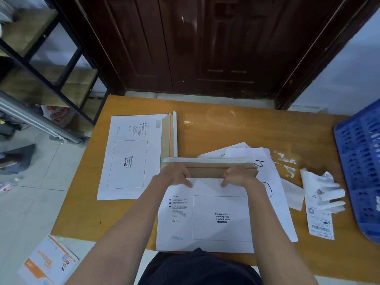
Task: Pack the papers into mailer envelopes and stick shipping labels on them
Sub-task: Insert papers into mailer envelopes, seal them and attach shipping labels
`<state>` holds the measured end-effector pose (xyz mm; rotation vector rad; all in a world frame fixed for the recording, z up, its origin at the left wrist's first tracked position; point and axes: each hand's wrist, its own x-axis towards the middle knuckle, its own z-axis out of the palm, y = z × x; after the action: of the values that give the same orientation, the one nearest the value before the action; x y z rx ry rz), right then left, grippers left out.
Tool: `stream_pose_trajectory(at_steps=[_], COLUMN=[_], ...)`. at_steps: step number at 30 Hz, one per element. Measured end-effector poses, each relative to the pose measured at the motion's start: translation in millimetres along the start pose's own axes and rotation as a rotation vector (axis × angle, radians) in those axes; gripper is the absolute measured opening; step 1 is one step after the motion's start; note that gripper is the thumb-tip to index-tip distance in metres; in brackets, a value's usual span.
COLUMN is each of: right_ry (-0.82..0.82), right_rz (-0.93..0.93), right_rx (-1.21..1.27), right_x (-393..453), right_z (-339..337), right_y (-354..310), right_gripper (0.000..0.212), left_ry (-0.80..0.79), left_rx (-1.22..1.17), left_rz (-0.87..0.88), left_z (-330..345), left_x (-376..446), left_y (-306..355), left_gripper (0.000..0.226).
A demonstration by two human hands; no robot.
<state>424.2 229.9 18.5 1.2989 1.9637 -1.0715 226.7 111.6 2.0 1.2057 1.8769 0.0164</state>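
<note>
Your left hand (178, 174) and right hand (239, 176) each grasp the brown flap (207, 171) of the mailer envelope (205, 219), thumbs pressed on its white face. It lies at the tabletop's (216, 132) near edge, over loose papers (265, 161). A second envelope (131, 157) lies left; shipping labels (320, 210) lie right, beside a blue basket (362, 165).

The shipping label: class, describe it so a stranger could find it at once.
Start at the blue basket on the table's right edge. Just left of it, beside crumpled backing paper, lies the shipping label. It alone carries a barcode and a QR code; the envelopes are far bigger.
</note>
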Motion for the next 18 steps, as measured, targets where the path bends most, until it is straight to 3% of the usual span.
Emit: stream_pose_trajectory(at_steps=[5, 7, 10, 13, 16, 18], right_ry=[-0.072, -0.026, 0.098, 0.392, 0.702, 0.740], right_rz=[-0.010, -0.010, 0.028, 0.014, 0.162, 0.316], right_rx=[0.017, 0.094, 0.332, 0.537, 0.519, 0.500], right_x=[-2.1, -3.6, -1.8, 0.3, -1.3, -1.4], right_z=[5.4, 6.6, 7.4, 7.7, 7.3, 11.3], right_y=[2.2, 5.3, 13.5, 20.7, 34.1, 48.2], right_gripper=[0.020, 0.011, 0.018, 0.020, 0.026, 0.020], left_ry=[0.008, 0.008, 0.074, 0.353, 0.701, 0.742], left_rx=[-0.034, -0.010, -0.033, -0.134, -0.156, -0.204], left_rz=[-0.027, -0.049, -0.051, -0.062, -0.242, -0.396], left_z=[3.6, 3.4, 3.6, 6.4, 9.8, 13.2], left_x=[0.7, 0.8, -0.4, -4.4, -13.3, -18.3], left_y=[-1.4, -2.2, -7.5, -14.4, -22.1, -30.5], left_gripper=[0.029, 0.035, 0.031, 0.021, 0.028, 0.033])
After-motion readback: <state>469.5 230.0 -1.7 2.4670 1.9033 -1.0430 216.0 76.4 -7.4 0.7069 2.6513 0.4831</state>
